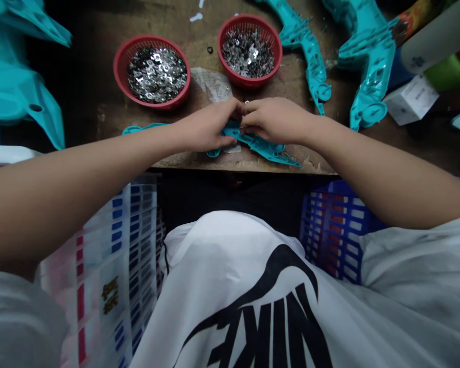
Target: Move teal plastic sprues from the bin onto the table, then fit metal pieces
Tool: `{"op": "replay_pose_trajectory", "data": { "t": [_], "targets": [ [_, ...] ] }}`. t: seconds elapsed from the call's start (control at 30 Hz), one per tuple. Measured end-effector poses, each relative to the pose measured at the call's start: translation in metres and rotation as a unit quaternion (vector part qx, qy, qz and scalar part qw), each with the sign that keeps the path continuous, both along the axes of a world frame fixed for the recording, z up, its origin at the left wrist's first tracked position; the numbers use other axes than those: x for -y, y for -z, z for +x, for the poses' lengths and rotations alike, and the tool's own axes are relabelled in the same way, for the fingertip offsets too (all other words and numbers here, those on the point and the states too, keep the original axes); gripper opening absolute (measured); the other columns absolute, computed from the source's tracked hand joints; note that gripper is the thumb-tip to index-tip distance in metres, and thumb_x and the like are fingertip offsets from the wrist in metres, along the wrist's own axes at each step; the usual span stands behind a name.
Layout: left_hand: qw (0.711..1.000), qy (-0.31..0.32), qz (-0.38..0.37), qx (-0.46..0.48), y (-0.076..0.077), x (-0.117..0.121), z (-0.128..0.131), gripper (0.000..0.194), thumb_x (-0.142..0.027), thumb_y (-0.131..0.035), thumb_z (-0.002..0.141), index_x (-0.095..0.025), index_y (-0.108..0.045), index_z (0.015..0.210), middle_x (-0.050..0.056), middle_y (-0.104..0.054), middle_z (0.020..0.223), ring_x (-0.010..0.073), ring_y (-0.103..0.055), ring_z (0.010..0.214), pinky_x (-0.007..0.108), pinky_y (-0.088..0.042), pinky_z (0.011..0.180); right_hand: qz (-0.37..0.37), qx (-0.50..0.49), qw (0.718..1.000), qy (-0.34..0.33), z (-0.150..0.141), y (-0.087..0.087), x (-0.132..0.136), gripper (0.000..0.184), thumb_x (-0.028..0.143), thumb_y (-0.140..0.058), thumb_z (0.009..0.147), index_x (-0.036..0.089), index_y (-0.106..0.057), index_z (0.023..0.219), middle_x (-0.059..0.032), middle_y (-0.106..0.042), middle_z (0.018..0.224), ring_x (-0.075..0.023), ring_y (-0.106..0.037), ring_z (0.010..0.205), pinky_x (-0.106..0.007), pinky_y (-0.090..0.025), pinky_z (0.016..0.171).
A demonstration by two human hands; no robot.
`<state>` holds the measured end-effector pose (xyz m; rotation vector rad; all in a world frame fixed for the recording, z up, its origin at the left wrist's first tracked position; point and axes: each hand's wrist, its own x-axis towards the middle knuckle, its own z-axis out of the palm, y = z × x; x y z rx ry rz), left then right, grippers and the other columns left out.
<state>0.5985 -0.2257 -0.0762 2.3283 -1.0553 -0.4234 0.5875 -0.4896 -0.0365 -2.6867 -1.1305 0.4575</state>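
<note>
A curved turquoise plastic part (266, 148) lies near the table's front edge, its middle partly covered by my hands. My left hand (210, 122) is closed on it, with the thumb along its near side and the fingertips close to those of my other hand. My right hand (278, 120) is held in a pinch just over the part. What sits between its fingertips is too small to name; a tiny shiny spot shows where the two hands meet. Beyond the hands stand two red baskets, the left basket (117, 71) and the right basket (279, 48), both filled with small metal pieces.
More turquoise plastic parts lie at the back right (310, 61) and far left (15, 92). A small white box (414, 99) stands at the right. Below the table edge are a white plastic crate (141, 230) on the left and a blue crate (329, 225) on the right.
</note>
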Motion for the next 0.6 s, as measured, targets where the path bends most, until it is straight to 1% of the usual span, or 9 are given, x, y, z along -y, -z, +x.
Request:
{"op": "replay_pose_trajectory", "data": {
  "t": [0.1,0.2,0.27,0.33,0.4,0.5,0.57,0.6],
  "targets": [
    [1.000,0.008,-0.003,-0.001,0.002,0.000,0.001,0.069,-0.055,-0.074,0.109,-0.017,-0.058,0.165,0.015,-0.077,0.156,0.0329,-0.070,0.148,0.050,-0.058,0.124,0.000,-0.004,1.000,0.003,0.000,0.000,0.000,0.040,0.035,-0.059,0.116,0.024,-0.090,0.138,-0.0117,-0.082,0.145,-0.0333,-0.075,0.122,-0.041,-0.048,0.090],
    [1.000,0.013,-0.020,0.004,0.004,0.000,0.002,0.069,-0.056,-0.078,0.106,-0.016,-0.062,0.159,0.017,-0.076,0.157,0.0368,-0.071,0.148,0.052,-0.060,0.123,-0.002,-0.012,1.000,0.009,0.000,0.001,0.000,0.040,0.035,-0.059,0.115,0.025,-0.091,0.138,-0.0118,-0.082,0.146,-0.0339,-0.076,0.123,-0.043,-0.050,0.092],
    [0.999,0.013,-0.033,0.003,0.004,0.000,0.003,0.066,-0.057,-0.078,0.105,-0.018,-0.065,0.157,0.017,-0.076,0.157,0.0378,-0.072,0.149,0.052,-0.061,0.123,-0.002,-0.016,1.000,0.006,0.000,0.002,-0.001,0.041,0.035,-0.060,0.114,0.025,-0.091,0.138,-0.0118,-0.082,0.147,-0.0344,-0.076,0.124,-0.044,-0.051,0.093],
    [0.999,0.017,-0.040,-0.002,0.004,0.000,0.003,0.063,-0.054,-0.078,0.107,-0.021,-0.064,0.157,0.016,-0.076,0.158,0.0358,-0.071,0.148,0.052,-0.060,0.124,0.003,-0.019,1.000,-0.002,0.002,-0.001,0.000,0.043,0.038,-0.060,0.113,0.025,-0.090,0.140,-0.0115,-0.082,0.148,-0.0345,-0.077,0.124,-0.045,-0.052,0.095],
    [0.999,0.019,-0.041,-0.004,0.003,0.000,0.003,0.063,-0.049,-0.080,0.105,-0.021,-0.062,0.159,0.015,-0.075,0.159,0.0346,-0.072,0.147,0.052,-0.060,0.125,0.015,-0.022,1.000,0.002,0.005,-0.008,0.002,0.046,0.041,-0.060,0.111,0.026,-0.090,0.143,-0.0110,-0.085,0.142,-0.0332,-0.078,0.120,-0.046,-0.054,0.097],
    [0.999,0.005,-0.041,0.005,0.004,-0.002,0.003,0.068,-0.042,-0.082,0.101,-0.021,-0.060,0.162,0.015,-0.077,0.156,0.0367,-0.075,0.145,0.051,-0.061,0.122,0.035,-0.008,0.999,0.038,0.013,-0.021,0.009,0.050,0.043,-0.061,0.106,0.026,-0.090,0.143,-0.0118,-0.090,0.126,-0.0301,-0.079,0.108,-0.045,-0.056,0.096],
    [0.999,-0.008,-0.043,0.013,0.005,-0.004,0.004,0.069,-0.043,-0.083,0.102,-0.023,-0.059,0.163,0.014,-0.080,0.151,0.0380,-0.076,0.144,0.052,-0.061,0.119,0.048,0.008,0.997,0.062,0.017,-0.025,0.015,0.050,0.047,-0.062,0.105,0.025,-0.091,0.140,-0.0126,-0.090,0.120,-0.0294,-0.079,0.102,-0.046,-0.056,0.095],
    [0.999,-0.013,-0.042,0.016,0.005,-0.005,0.005,0.068,-0.045,-0.082,0.103,-0.024,-0.059,0.164,0.013,-0.081,0.148,0.0376,-0.075,0.143,0.052,-0.060,0.119,0.059,0.011,0.996,0.072,0.019,-0.024,0.018,0.051,0.051,-0.062,0.105,0.025,-0.091,0.138,-0.0126,-0.090,0.120,-0.0296,-0.078,0.103,-0.046,-0.056,0.096]
  ]
}}
